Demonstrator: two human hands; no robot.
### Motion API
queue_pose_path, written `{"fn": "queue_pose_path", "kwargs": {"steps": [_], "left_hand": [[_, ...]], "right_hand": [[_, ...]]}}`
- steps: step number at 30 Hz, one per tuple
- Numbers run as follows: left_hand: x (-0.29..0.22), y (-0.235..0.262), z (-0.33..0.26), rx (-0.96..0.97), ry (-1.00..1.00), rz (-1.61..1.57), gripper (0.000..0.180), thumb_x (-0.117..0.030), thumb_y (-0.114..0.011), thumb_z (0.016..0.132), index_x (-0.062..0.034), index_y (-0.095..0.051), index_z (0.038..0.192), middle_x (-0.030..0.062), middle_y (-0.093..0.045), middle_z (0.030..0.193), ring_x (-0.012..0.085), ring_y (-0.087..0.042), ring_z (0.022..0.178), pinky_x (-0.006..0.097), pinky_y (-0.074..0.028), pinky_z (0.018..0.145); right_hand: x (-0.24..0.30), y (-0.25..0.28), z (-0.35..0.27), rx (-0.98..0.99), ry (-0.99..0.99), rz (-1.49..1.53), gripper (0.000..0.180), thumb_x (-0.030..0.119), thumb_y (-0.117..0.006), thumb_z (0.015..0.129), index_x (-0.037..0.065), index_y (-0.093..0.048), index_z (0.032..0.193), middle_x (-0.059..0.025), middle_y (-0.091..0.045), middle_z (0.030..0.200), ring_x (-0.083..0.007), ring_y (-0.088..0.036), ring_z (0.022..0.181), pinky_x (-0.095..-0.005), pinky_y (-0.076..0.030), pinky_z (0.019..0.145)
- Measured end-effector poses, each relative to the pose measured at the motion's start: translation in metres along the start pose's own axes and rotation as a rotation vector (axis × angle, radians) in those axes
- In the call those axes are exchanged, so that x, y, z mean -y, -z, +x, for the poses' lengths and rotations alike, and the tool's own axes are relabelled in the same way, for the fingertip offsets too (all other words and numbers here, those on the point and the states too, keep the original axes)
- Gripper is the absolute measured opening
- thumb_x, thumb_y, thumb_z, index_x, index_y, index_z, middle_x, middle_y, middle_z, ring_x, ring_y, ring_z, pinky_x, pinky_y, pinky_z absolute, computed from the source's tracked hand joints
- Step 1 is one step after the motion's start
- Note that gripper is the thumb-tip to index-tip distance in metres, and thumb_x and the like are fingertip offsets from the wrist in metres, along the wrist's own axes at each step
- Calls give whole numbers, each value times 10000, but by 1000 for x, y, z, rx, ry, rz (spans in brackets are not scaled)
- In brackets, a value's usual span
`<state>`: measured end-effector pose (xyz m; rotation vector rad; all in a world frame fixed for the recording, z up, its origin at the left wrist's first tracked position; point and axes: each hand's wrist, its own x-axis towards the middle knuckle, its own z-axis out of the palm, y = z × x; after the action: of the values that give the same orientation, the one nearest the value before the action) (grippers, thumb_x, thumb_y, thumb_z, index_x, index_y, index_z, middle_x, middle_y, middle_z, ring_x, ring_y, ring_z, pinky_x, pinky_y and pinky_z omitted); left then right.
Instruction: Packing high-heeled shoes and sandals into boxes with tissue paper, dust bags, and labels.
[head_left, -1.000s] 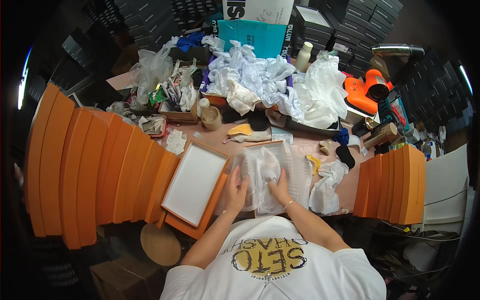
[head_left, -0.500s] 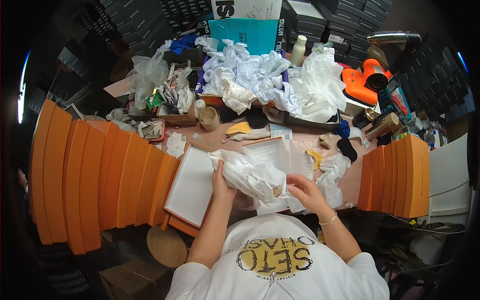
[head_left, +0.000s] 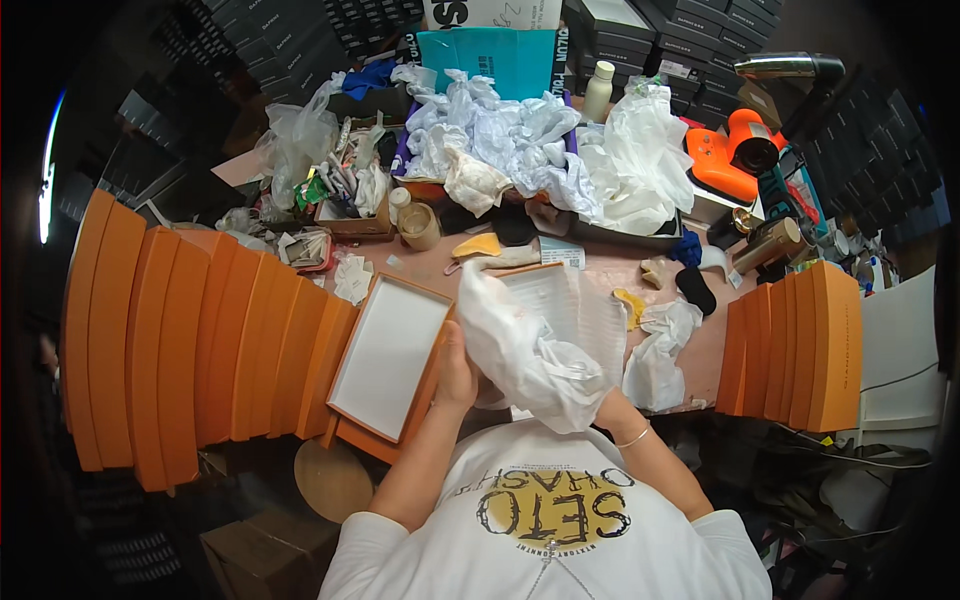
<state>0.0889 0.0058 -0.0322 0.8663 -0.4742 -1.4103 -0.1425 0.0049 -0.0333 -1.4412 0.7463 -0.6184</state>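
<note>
Since the earlier frame, both hands have lifted the white tissue [head_left: 525,350] clear of the open orange box [head_left: 560,300] and bunched it. Left hand [head_left: 458,372] pinches the tissue's lower left edge; right hand [head_left: 608,408], mostly hidden beneath it, appears closed on the lower right. Judged light, limp, easily torn: best held at edges. Tissue hangs above the table [head_left: 620,268], between the grips.

The white tissue paper [head_left: 530,350] covers the right hand [head_left: 610,408] almost wholly, so its grip cannot be read, and hides the left hand's [head_left: 457,370] fingertips and part of the box [head_left: 560,300] beneath.
</note>
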Motion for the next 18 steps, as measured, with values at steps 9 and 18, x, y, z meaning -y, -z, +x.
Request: {"fn": "queue_pose_path", "kwargs": {"steps": [9, 18], "left_hand": [[0, 32, 53, -260, -5, -148, 258, -152, -490, 973, -35, -507, 1203, 78, -588, 1186, 202, -567, 1088, 363, -459, 945], [9, -48, 52, 557, -426, 1107, 380, -353, -433, 994, -41, -559, 1168, 137, -612, 1103, 256, -633, 935, 371, -503, 866]], "right_hand": [[23, 49, -45, -113, -253, 385, 549, 121, -699, 843, 6, -478, 1333, -67, -639, 1117, -100, -611, 954, -243, -503, 807], [42, 93, -77, -401, -310, -129, 548, 175, -744, 820, -24, -524, 1281, -82, -658, 1016, -101, -600, 897, -243, -484, 804]]}}
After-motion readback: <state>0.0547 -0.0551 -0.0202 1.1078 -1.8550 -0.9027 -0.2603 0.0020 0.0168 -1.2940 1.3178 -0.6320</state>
